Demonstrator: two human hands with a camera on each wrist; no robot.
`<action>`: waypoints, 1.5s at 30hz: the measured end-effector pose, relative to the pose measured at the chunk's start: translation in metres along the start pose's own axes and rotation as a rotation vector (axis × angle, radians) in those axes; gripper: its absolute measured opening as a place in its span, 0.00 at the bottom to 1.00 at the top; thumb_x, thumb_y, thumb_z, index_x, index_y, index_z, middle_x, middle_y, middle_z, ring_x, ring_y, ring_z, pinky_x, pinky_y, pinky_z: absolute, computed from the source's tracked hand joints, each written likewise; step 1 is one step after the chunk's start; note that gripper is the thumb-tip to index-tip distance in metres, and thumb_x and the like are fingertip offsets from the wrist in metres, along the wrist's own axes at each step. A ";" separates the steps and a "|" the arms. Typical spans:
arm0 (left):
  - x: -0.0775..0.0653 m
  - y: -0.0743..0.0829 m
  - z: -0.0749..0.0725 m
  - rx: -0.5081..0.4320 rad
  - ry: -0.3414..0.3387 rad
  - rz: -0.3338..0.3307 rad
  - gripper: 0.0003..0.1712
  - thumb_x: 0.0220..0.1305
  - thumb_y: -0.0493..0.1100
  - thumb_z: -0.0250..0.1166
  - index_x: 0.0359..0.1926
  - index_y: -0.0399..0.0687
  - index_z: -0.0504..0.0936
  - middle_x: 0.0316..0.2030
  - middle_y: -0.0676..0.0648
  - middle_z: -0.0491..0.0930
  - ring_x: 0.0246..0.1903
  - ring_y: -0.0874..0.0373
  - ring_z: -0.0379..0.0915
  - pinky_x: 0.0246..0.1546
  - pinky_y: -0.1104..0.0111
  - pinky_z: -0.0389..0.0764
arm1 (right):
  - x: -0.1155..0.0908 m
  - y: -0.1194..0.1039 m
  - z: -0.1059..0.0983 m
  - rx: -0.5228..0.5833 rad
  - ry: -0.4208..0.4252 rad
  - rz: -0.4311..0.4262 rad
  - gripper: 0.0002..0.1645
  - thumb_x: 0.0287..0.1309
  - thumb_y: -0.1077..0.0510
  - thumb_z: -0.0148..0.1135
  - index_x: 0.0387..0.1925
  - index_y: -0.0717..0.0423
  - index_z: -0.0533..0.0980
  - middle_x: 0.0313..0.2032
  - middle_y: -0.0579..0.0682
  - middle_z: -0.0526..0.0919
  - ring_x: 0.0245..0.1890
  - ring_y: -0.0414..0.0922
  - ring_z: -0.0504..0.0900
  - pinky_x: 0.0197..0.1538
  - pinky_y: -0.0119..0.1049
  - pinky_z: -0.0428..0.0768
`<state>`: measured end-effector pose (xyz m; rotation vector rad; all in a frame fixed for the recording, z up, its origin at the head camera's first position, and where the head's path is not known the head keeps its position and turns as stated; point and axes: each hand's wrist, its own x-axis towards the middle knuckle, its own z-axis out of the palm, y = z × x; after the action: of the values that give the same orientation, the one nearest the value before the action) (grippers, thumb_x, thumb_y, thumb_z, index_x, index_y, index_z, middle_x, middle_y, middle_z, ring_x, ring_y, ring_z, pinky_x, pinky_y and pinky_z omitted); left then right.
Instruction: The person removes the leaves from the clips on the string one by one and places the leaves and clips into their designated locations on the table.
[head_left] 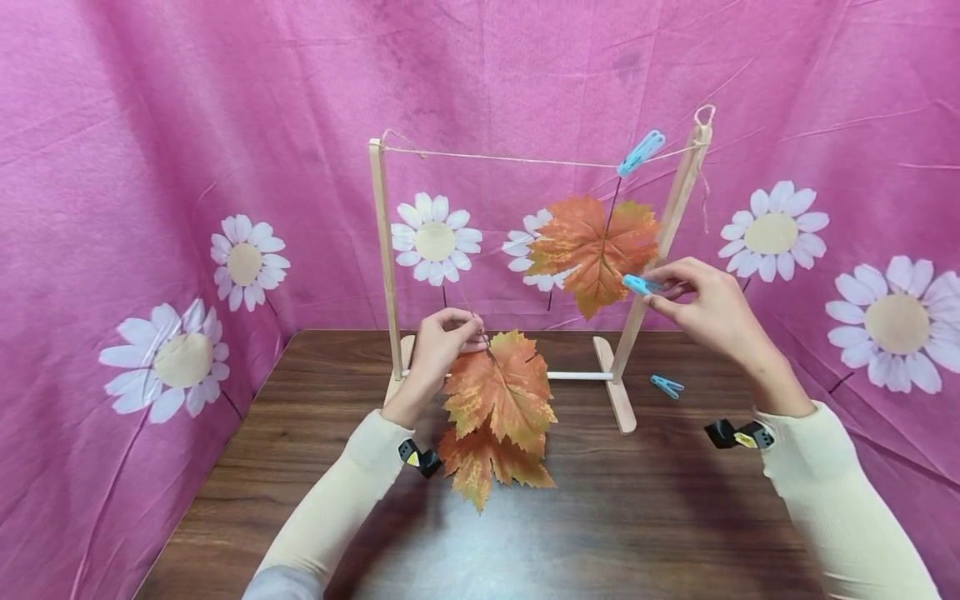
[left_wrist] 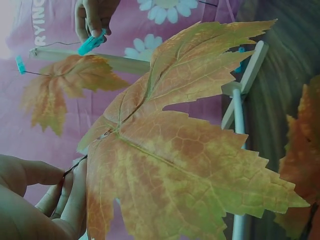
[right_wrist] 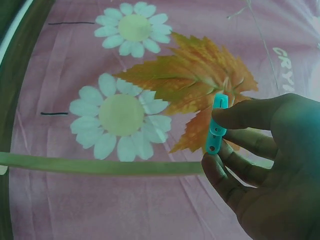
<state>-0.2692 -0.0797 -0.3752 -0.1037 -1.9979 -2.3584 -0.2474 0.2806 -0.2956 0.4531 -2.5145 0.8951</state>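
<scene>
My left hand (head_left: 447,340) pinches the thin dark stem of an orange artificial maple leaf (head_left: 504,392), which hangs from the fingers above the table. Beneath it, a second orange leaf (head_left: 487,467) shows partly. In the left wrist view the held leaf (left_wrist: 175,165) spreads across the middle. With thumb and fingers my right hand (head_left: 708,304) grips a blue clothespin (head_left: 637,285), seen up close as a blue clothespin (right_wrist: 217,124) in the right wrist view. Another orange leaf (head_left: 592,242) hangs by its stem from a blue clothespin (head_left: 641,153) on the string, just behind the right hand.
A wooden frame has a left post (head_left: 387,258), a right post (head_left: 678,192) and a string (head_left: 510,157) tied between them. A white rod (head_left: 577,376) joins the feet. One loose blue clothespin (head_left: 667,386) lies on the brown table (head_left: 315,500). Pink flowered cloth (head_left: 525,67) hangs behind.
</scene>
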 end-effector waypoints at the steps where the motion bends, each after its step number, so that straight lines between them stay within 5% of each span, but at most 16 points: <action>1: -0.001 -0.002 0.000 -0.008 -0.001 -0.008 0.06 0.72 0.28 0.65 0.45 0.24 0.83 0.31 0.43 0.86 0.27 0.59 0.87 0.37 0.68 0.94 | -0.002 0.001 0.000 -0.004 -0.002 0.004 0.15 0.61 0.66 0.74 0.49 0.60 0.87 0.46 0.59 0.89 0.34 0.18 0.76 0.41 0.08 0.76; 15: -0.003 -0.034 -0.007 -0.041 0.005 -0.090 0.06 0.73 0.27 0.63 0.46 0.24 0.82 0.31 0.45 0.86 0.28 0.58 0.87 0.36 0.70 0.93 | -0.019 0.033 0.007 -0.044 -0.046 0.011 0.13 0.62 0.63 0.74 0.49 0.58 0.88 0.42 0.58 0.89 0.33 0.19 0.76 0.38 0.12 0.76; 21: -0.005 -0.046 -0.010 -0.026 0.015 -0.129 0.06 0.72 0.28 0.64 0.46 0.26 0.83 0.38 0.32 0.88 0.27 0.59 0.87 0.37 0.68 0.94 | -0.027 0.043 0.011 -0.042 -0.063 0.028 0.14 0.61 0.62 0.76 0.49 0.58 0.88 0.42 0.58 0.89 0.33 0.21 0.77 0.37 0.12 0.76; 29: -0.009 -0.061 -0.013 -0.028 0.015 -0.166 0.07 0.72 0.27 0.63 0.46 0.24 0.82 0.29 0.48 0.86 0.28 0.60 0.85 0.40 0.66 0.94 | -0.036 0.055 0.017 -0.056 -0.098 0.068 0.15 0.61 0.59 0.78 0.49 0.56 0.88 0.43 0.57 0.89 0.34 0.21 0.77 0.38 0.13 0.74; 45: -0.008 -0.097 -0.018 0.006 0.035 -0.261 0.08 0.72 0.27 0.61 0.48 0.24 0.81 0.37 0.37 0.87 0.28 0.60 0.85 0.39 0.67 0.94 | -0.063 0.099 0.038 -0.099 -0.154 0.138 0.15 0.56 0.58 0.80 0.45 0.56 0.88 0.35 0.52 0.88 0.31 0.30 0.77 0.34 0.26 0.76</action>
<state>-0.2695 -0.0813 -0.4737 0.2101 -2.1173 -2.4814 -0.2476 0.3385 -0.4043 0.3321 -2.7446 0.8085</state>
